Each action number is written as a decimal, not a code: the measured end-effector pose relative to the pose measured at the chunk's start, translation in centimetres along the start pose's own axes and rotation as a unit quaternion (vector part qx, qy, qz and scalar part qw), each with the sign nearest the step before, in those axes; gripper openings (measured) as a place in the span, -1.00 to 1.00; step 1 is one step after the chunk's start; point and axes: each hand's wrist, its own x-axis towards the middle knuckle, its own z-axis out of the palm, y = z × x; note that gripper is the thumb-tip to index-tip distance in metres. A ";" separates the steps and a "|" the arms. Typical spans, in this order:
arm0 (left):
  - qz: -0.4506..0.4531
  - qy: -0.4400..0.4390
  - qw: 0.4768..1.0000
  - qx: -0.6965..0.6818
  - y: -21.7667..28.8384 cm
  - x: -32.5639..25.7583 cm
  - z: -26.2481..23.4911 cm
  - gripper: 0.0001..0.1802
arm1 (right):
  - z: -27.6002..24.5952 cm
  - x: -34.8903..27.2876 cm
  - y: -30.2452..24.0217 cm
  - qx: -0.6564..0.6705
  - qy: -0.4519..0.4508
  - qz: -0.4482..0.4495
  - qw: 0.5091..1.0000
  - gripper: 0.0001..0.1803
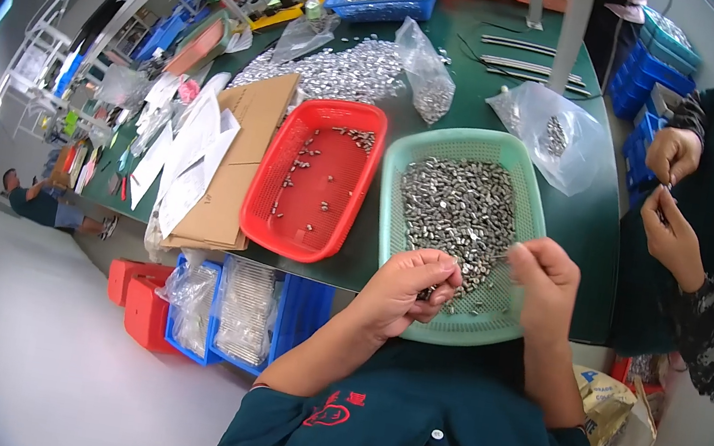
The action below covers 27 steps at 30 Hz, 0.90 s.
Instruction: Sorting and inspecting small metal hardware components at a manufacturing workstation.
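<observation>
A green basket (404, 152) on the dark green table holds a heap of small silver metal parts (456, 206). My left hand (407, 286) hovers over its near edge, fingers curled around a few of these parts. My right hand (542, 278) is raised over the basket's near right side, pinching one small metal part between thumb and fingertips. To the left of the green basket, a red basket (364, 146) contains a few scattered silver parts.
A co-worker's two hands (671, 191) work at the table's right edge. Clear bags of parts (551, 127), a loose pile of parts (333, 72), cardboard (237, 159) and papers lie on the table. Blue and red crates (242, 312) stand on the floor below.
</observation>
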 end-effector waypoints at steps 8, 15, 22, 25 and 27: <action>0.184 0.181 0.947 -0.192 4.9 0.7 -7.4 -0.48 | 0.3 -1.0 0.9 0.029 -0.032 0.020 0.999 -0.91; 0.063 0.055 0.987 -0.137 2.5 0.6 -2.5 -0.67 | 0.9 -0.9 1.3 0.054 -0.034 0.032 0.997 -0.92; 0.023 -0.064 0.988 -0.135 -0.2 0.7 0.3 -0.76 | 1.4 -1.5 1.2 0.065 -0.028 0.025 0.997 -0.94; 0.018 -0.078 0.984 -0.161 -1.1 0.9 0.0 -0.78 | 1.6 -1.7 1.5 0.054 -0.047 0.009 0.997 -0.94; 0.014 -0.070 0.980 -0.185 -1.6 1.1 -0.2 -0.81 | 1.7 -1.9 1.5 0.012 -0.047 -0.040 0.998 -0.94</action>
